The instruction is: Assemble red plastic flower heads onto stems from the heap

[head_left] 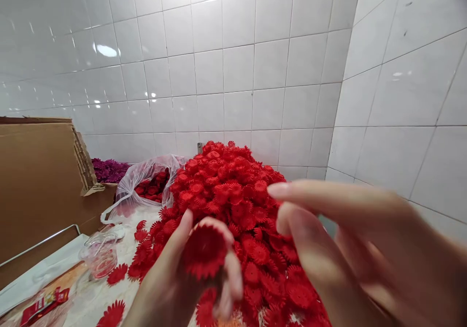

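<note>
A dark red toothed petal piece (205,250) is held in my left hand (182,273), with the thumb on its left side and blurred fingers curled round its top and right. My right hand (350,249) is raised at the right, nearer the camera, its index finger and thumb a little apart with nothing visible between them. Behind both hands rises a large heap of bright red petal pieces (233,186). Loose red pieces (117,274) lie on the pale surface left of my left hand.
A clear plastic bag (126,190) holds darker red pieces, with purple ones (109,170) behind. At the left are a cardboard box (40,171), a transparent cup (100,254) and a red packet (44,307). White tiled walls (237,64) stand behind and at the right.
</note>
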Demonstrator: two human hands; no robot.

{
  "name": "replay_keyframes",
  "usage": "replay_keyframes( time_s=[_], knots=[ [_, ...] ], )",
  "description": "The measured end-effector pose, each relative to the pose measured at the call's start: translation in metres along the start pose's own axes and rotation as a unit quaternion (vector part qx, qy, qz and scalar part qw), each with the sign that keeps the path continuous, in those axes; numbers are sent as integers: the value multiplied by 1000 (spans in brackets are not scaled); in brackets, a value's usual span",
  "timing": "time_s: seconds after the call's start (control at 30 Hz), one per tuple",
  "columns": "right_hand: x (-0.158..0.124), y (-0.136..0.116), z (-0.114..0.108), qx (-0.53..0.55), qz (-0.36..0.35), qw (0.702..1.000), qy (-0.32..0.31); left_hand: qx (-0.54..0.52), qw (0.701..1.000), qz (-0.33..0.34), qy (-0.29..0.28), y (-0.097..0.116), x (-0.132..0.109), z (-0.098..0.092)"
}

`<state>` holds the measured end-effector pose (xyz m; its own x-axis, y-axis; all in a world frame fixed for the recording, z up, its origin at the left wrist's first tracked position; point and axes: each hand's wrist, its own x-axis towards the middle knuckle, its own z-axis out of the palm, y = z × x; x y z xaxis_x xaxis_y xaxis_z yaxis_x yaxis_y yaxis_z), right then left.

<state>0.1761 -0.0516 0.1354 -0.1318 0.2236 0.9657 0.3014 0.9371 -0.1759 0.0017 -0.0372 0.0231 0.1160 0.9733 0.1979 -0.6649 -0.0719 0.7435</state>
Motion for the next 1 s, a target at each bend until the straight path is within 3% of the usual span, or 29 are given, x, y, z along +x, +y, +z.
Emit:
replay_keyframes(
  time_s=[0.03, 0.1, 0.13, 0.2, 0.33, 0.5, 0.83, 1.0],
  knots=[
    [5, 4, 4, 19, 3, 1000, -8, 55, 998, -11, -34, 21, 12, 32],
    [8, 18, 11, 31, -10, 999, -41, 127, 989, 64, -45, 51, 32, 84],
    [9, 26, 13, 20, -7, 998, -63, 142, 983, 109, -48, 59, 41, 100],
    [7, 40, 17, -4, -8, 996, -89, 164, 974, 150, -39, 63, 52, 115],
    [4, 50, 22, -37, -1, 990, -138, 153, 979, 130, -32, 55, 63, 101],
    [5, 50, 25, -73, -1, 990, -122, 174, 979, 66, -85, 60, 67, 90],
    [4, 66, 38, -130, -20, 984, -118, 202, 969, 76, -123, 67, 87, 75],
    [2, 72, 41, -153, -40, 977, -144, 141, 985, 79, -53, 69, 93, 73]
  ],
)
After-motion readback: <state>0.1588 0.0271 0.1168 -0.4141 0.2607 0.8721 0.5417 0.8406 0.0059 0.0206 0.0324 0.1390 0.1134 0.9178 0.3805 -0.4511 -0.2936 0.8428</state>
